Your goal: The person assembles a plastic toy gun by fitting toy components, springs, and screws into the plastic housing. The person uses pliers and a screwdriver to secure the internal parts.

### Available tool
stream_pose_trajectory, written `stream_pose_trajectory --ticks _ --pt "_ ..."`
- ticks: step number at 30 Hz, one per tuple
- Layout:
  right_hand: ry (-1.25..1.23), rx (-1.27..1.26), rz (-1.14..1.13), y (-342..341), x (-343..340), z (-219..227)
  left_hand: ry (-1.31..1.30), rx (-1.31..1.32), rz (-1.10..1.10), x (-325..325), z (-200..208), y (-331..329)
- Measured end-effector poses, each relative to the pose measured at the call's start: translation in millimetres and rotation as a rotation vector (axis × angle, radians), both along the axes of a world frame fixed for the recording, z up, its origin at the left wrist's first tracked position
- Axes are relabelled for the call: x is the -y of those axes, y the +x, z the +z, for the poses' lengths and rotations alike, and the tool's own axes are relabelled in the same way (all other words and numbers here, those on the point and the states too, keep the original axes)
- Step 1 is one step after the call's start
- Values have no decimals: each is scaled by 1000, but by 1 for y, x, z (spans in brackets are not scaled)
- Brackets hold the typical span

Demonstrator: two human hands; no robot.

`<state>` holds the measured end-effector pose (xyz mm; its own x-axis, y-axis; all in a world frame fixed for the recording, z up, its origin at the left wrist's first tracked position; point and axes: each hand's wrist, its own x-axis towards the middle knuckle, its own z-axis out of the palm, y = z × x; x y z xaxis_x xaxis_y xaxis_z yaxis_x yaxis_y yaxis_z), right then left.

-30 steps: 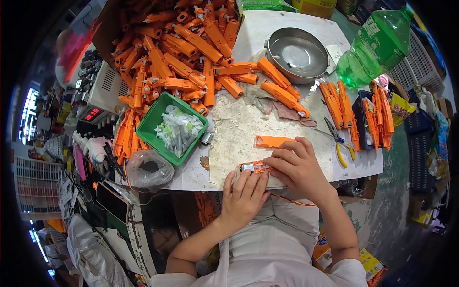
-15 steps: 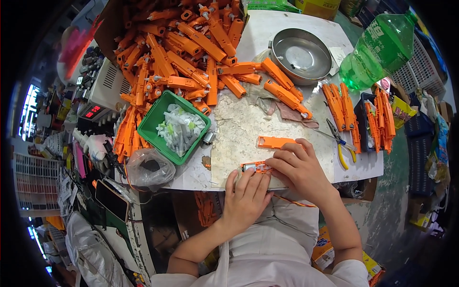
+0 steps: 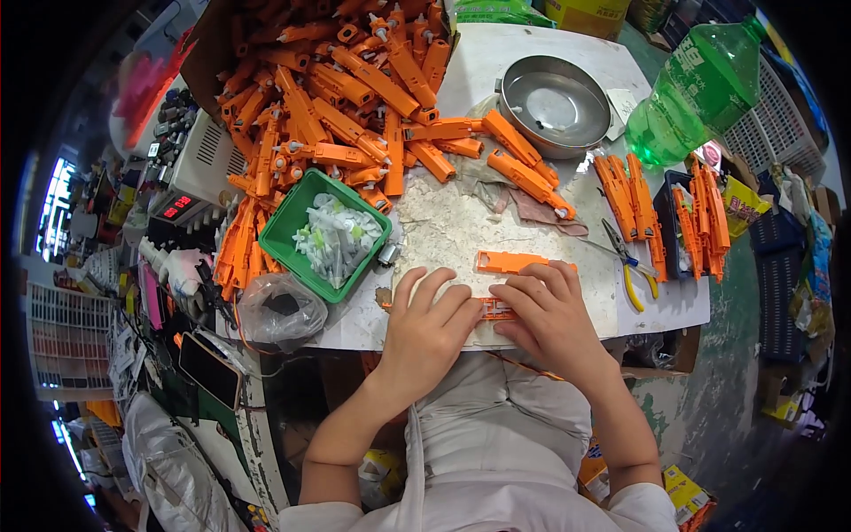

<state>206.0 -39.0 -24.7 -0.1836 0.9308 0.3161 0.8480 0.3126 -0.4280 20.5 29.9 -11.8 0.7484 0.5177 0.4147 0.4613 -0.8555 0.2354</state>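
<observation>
An orange plastic housing half point(image 3: 498, 309) with small parts inside lies near the front edge of the worktable, between my hands. My left hand point(image 3: 425, 326) has its curled fingers at the left end of this piece and covers that end. My right hand point(image 3: 557, 321) grips the other end, fingers bent over the top and thumb at the near side. Just beyond, a second orange housing half point(image 3: 507, 262) lies flat, its right end partly behind my right fingers. Thin wires point(image 3: 532, 368) trail over the table's front edge toward my lap.
A big heap of orange housings point(image 3: 328, 89) fills the far left. A green bin point(image 3: 270, 232) holds small white parts. A steel bowl point(image 3: 581, 146), a green bottle point(image 3: 700, 89), yellow-handled pliers point(image 3: 631, 264) and stacked orange housings point(image 3: 625, 199) stand to the right.
My left hand has moved slightly left and up, its fingers now curled over the left end of the housing half, where a silver part showed before. My right hand has barely moved.
</observation>
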Motion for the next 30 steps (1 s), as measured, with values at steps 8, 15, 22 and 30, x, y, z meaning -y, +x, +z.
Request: stream_pose_trajectory --ticks 8,15,22,30 --pt "55 4 -7 -6 -7 -9 219 -276 -185 -12 13 14" --pt "88 4 -4 -4 -9 -11 278 -283 -303 -25 11 18" --pt "99 -34 7 -5 -9 -12 190 -193 -282 -26 -1 11" --pt "88 -45 15 -4 -9 -13 140 -41 -268 -27 -9 6"
